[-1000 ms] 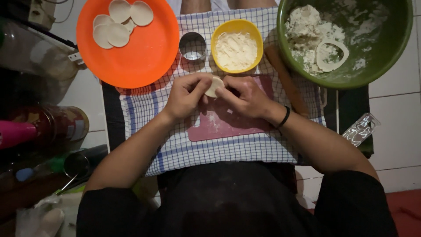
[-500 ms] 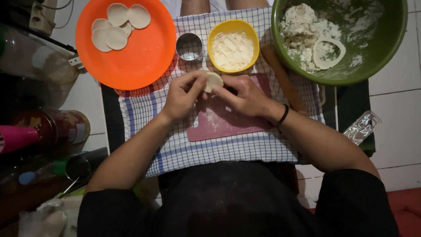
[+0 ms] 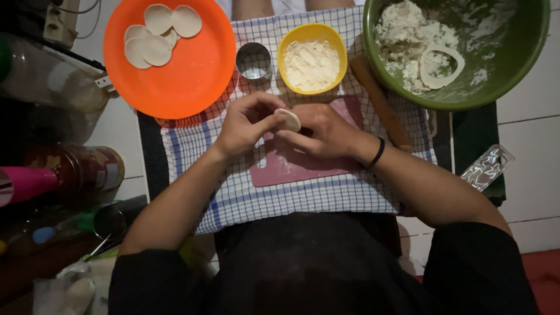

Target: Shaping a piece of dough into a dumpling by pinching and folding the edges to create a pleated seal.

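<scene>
Both of my hands meet over a pink cutting board (image 3: 303,166) on a blue-and-white checked cloth (image 3: 233,198). A small round disc of pale dough (image 3: 289,119) is pinched between the fingers of my left hand (image 3: 248,122) and my right hand (image 3: 324,131). My right wrist wears a black band. An orange plate (image 3: 186,70) at the upper left carries several cut dough discs (image 3: 157,35). A round metal cutter (image 3: 253,60) stands beyond my hands, beside a yellow bowl of flour (image 3: 312,58).
A big green bowl (image 3: 501,76) at the upper right holds dough scraps and a ring-shaped offcut. A wooden rolling pin (image 3: 379,102) lies beside it. Jars, a pink bottle (image 3: 23,184) and clutter crowd the left; a clear plastic piece (image 3: 487,166) lies right.
The dough disc has been lifted a little and turned between my fingers; my hands stay over the board. The view has shifted slightly.
</scene>
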